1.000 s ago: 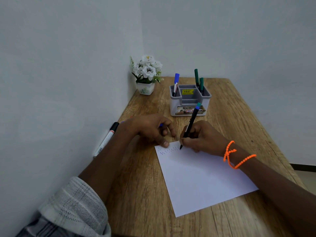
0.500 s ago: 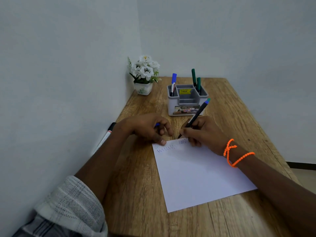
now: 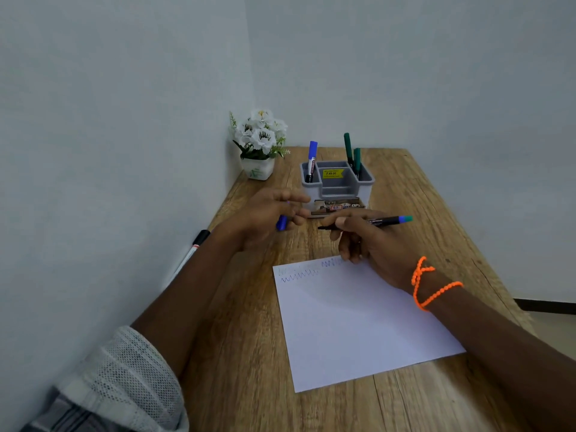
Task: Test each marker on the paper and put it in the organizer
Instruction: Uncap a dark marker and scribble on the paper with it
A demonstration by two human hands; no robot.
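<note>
Marker (image 3: pixel 374 222) sits crosswise in your right hand (image 3: pixel 371 241), pinched between thumb and fingers, its bare tip pointing left toward your left hand (image 3: pixel 271 213) and its teal end pointing at the table's right edge. Both hands hover above the wood between the paper's (image 3: pixel 358 322) far edge and the organizer (image 3: pixel 338 188), which stands near the table's far edge. Your left hand has its fingers loosely curled round a blue cap (image 3: pixel 282 224); motion blur hides how firm that hold is. Zigzag test strokes run along the paper's far edge, so capping looks like the step in hand.

Watch the meeting of tip and cap: come in off-line and the wet tip will ink your fingers or slip past. A loosely held cap could drop and roll toward the wall-side edge, where another marker (image 3: pixel 193 249) lies. An unseated cap may pop off as you drop the marker beside the blue marker (image 3: pixel 311 160) or green markers (image 3: pixel 352 154) standing in the organizer
</note>
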